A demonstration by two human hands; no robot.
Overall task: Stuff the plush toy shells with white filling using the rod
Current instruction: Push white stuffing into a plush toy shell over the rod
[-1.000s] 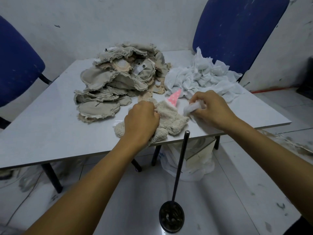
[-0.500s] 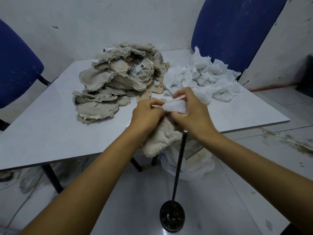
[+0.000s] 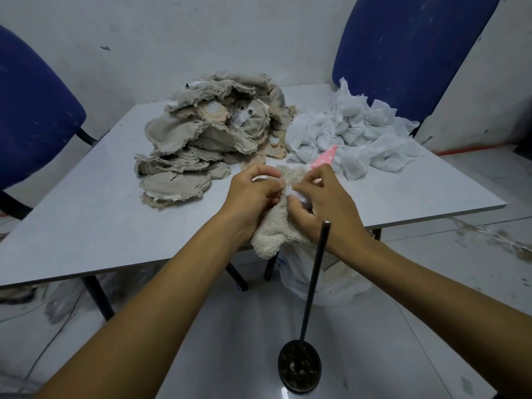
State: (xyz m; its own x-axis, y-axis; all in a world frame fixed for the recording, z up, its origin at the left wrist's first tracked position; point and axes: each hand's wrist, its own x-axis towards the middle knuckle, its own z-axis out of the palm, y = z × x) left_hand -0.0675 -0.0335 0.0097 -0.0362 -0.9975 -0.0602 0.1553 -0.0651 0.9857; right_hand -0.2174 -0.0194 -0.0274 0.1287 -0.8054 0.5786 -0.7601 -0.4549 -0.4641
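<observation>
Fleecy and limp, the plush shell sags over the table's near edge, my left hand pinching its opening while my right hand pinches white filling there.

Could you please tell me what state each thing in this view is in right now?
plush shell: held at the table's near edge, limp, being filled.
white filling wad: pinched at the shell's opening.
left hand: grips the shell.
right hand: pinches the filling.
rod: upright on its round base, untouched.
pile of empty shells: flat, unstuffed.
filling heap: loose on the table.
</observation>
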